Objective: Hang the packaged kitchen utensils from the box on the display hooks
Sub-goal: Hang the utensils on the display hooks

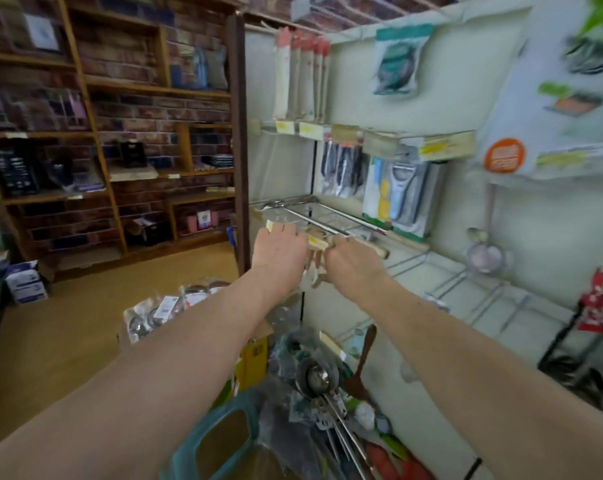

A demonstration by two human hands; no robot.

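at the bottom, nearest to the camera, the box [255, 356] stands on the floor with many utensils in it: a steel ladle [315, 375], a dark wooden spatula [360, 372] and several clear plastic bags lying one over another.

both bare arms reach forward and up from there. between the two hands hangs one pack [314, 268], a thin clear bag with pale wooden pieces inside, just under the front end of the chrome hooks [328, 221]. the right hand [353, 263] has its fingers curled around the top of the pack, at the hook's tip. the left hand [281, 252] lies on the other side of the pack top, with its back to the camera. its fingertips are hidden and blurred, so i cannot tell if they pinch the pack or only steady it.

i judge the pack to be light, and its plastic soft and a little slippery, so it may fold or swing. the best place to hold it is the stiffer top edge, on both sides of the hanging hole, so that the hole stays open and flat for the rod.

farther back, peelers [400, 188] hang on the white panel. wooden shelves [127, 84] stand at the left.
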